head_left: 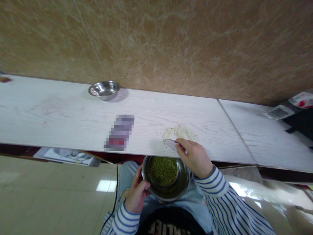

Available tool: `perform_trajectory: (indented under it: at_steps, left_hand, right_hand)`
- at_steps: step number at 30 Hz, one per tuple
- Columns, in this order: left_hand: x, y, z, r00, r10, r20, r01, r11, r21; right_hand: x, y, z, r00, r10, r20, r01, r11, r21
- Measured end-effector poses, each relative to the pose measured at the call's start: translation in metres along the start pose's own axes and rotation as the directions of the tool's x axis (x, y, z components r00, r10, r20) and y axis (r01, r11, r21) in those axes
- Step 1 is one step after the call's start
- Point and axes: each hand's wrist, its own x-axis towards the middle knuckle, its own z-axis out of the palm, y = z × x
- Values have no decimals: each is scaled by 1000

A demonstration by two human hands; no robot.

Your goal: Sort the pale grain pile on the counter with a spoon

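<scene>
My left hand [137,192] is closed on the left rim of a steel bowl [184,182], which is tilted over my lap just below the table edge. Green mung beans [163,170] lie inside it. In my right hand [194,155] is a spoon [170,143] with a pale, purplish head, pinched near the handle. The spoon's head touches the near left side of a heap of white rice [181,132] on the table. A few dark specks lie in and around the rice. My right wrist is above the bowl's right rim.
Near the wall stands a second, smaller steel bowl [104,91]. A blurred-out purple rectangle [119,132] lies left of the rice on the white table [146,107]. At the far right are a black object [300,119] and a clear package [280,112].
</scene>
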Motion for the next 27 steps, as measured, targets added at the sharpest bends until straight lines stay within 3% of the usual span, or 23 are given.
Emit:
perform_trajectory:
  at_steps: [7, 19, 27]
  left_hand:
    - [-2, 1, 1, 1000, 0, -13, 0, 1000, -19]
    - [7, -5, -6, 1000, 0, -2, 0, 1000, -16]
    - [5, 0, -7, 1000, -9, 12, 9, 999, -46]
  right_hand:
    - [14, -8, 7, 999, 27, -21, -27, 999, -27]
    - [25, 3, 15, 964, 226, -141, -240, 966, -91]
    - [28, -5, 11, 984, 134, -120, -142, 988, -59]
